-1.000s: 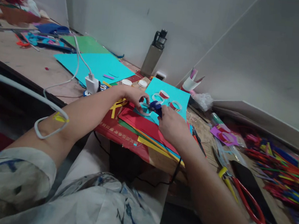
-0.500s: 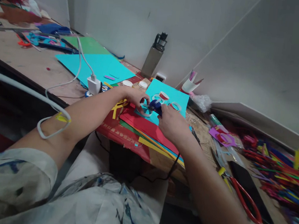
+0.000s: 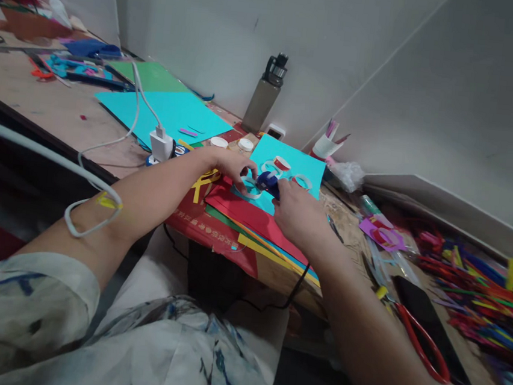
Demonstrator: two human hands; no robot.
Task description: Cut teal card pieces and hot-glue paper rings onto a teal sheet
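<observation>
My right hand (image 3: 298,210) is closed around a dark blue glue gun (image 3: 267,182), whose front end points left toward my other hand. A black cord hangs below my right wrist. My left hand (image 3: 236,167) has its fingers curled at a white ring (image 3: 251,194), pinching it by its left side; part of the ring is hidden behind the fingers. This ring stands on a bright blue sheet (image 3: 267,147). Just behind the glue gun are a red and white ring (image 3: 281,163) and another white ring (image 3: 303,179) on the same sheet.
Red sheets (image 3: 254,216) lie in front, over a yellow one. A grey bottle (image 3: 261,102) stands by the wall. On the right are red-handled pliers (image 3: 425,348), a black phone (image 3: 437,337) and colourful strips (image 3: 491,300). A white cable (image 3: 38,144) crosses my left arm.
Both hands stay almost in place. The glue gun's front end has shifted very slightly beside the white ring.
</observation>
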